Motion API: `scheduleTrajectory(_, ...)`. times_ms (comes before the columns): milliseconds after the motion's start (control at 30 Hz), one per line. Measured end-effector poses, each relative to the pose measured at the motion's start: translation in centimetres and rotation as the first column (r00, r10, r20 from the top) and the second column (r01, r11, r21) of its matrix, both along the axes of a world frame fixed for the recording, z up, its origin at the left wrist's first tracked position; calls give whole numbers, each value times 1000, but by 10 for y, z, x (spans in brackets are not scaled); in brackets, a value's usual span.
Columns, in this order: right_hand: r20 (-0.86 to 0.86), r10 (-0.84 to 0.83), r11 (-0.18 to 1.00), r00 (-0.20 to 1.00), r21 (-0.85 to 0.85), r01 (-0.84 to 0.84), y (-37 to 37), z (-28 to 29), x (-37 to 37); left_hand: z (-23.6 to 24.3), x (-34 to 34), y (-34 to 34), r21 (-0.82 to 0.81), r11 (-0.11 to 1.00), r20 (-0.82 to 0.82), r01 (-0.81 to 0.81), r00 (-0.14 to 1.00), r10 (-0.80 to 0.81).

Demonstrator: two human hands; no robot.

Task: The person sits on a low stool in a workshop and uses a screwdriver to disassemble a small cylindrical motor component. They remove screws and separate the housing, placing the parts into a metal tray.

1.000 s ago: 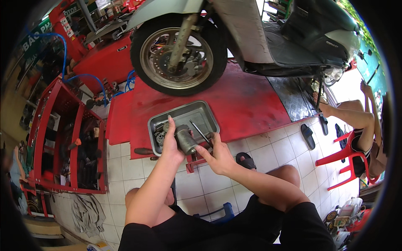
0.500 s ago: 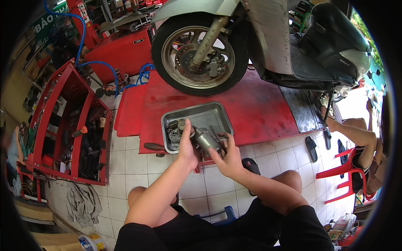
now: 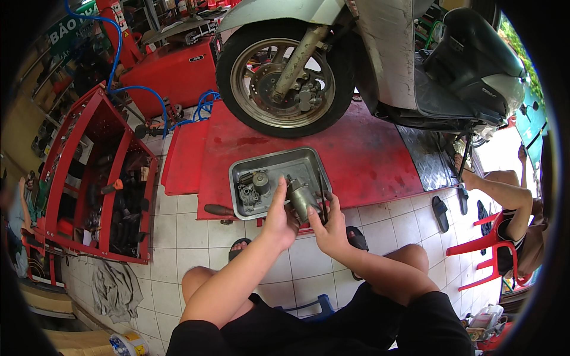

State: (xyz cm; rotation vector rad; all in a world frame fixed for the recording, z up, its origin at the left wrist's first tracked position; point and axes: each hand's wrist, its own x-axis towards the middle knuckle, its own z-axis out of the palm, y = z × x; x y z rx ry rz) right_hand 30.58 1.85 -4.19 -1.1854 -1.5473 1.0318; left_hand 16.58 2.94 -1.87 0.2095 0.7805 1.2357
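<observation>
Both your hands clasp one grey metal cylinder (image 3: pixel 303 199): left hand (image 3: pixel 279 216) at 9 o'clock, right hand (image 3: pixel 328 228) at 5; one steel tray (image 3: pixel 240 207) behind, one wheel (image 3: pixel 285 74) at 12.

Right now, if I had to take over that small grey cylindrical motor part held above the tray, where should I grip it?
Grip the grey cylindrical motor part around its round body, coming from the right. The left hand already wraps its left side, and the right hand supports it from below, over the metal tray.

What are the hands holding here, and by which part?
Both hands, left hand and right hand, hold a grey cylindrical metal motor part: left around its body, right at its lower end.
</observation>
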Motion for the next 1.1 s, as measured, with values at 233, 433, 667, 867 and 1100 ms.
scheduleTrajectory(233, 46, 167, 986, 985, -8, -167, 5, 16, 13, 10, -20, 4, -133, 989, 148, -60, 986, 80)
scheduleTrajectory(433, -208, 235, 957, 950, -124, -263, 22, 11, 27, 21, -44, 4, -96, 982, 190, -162, 965, 178)
scheduleTrajectory(667, -377, 314, 508, 871, -708, -490, 20, -17, 23, 12, -58, 1, -120, 966, 184, -231, 951, 250)
scheduleTrajectory(867, -517, 172, 504, 839, -685, -526, 12, 13, 27, 17, -56, 1, -124, 963, 174, -237, 951, 257)
scheduleTrajectory(1100, -525, 401, 470, 751, -586, -661, -17, 29, 19, 6, -56, 4, -152, 954, 83, -258, 959, 272)
